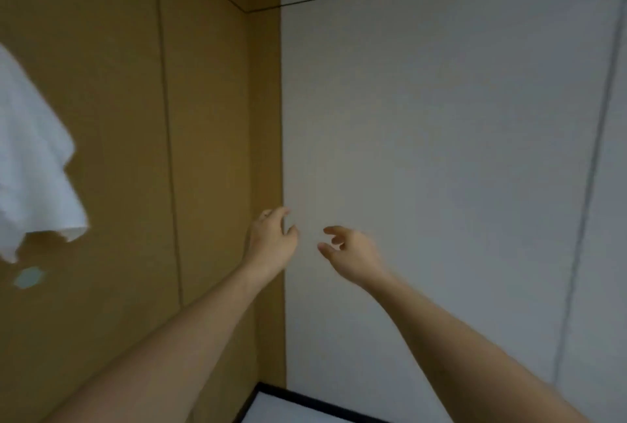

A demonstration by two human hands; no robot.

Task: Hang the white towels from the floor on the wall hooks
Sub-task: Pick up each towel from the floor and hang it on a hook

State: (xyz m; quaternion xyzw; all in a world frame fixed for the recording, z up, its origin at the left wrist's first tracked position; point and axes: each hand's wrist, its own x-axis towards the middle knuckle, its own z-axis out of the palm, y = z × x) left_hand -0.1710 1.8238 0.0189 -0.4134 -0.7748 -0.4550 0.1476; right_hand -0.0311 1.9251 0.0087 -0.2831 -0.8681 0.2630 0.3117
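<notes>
A white towel [32, 165] hangs against the brown wall at the far left; its top runs out of the frame, so the hook is hidden. My left hand [273, 241] is raised near the wall corner with loosely curled fingers and holds nothing. A little to the right of it, my right hand [351, 253] is also raised in front of the grey wall, fingers relaxed and empty. Both hands are well to the right of the towel. The floor and any towels on it are out of view.
The brown panelled wall [203, 117] meets a pale grey wall [441, 117] at a corner. A small pale round spot [29, 277] sits on the brown wall below the towel. A dark-edged white surface [288, 409] shows at the bottom.
</notes>
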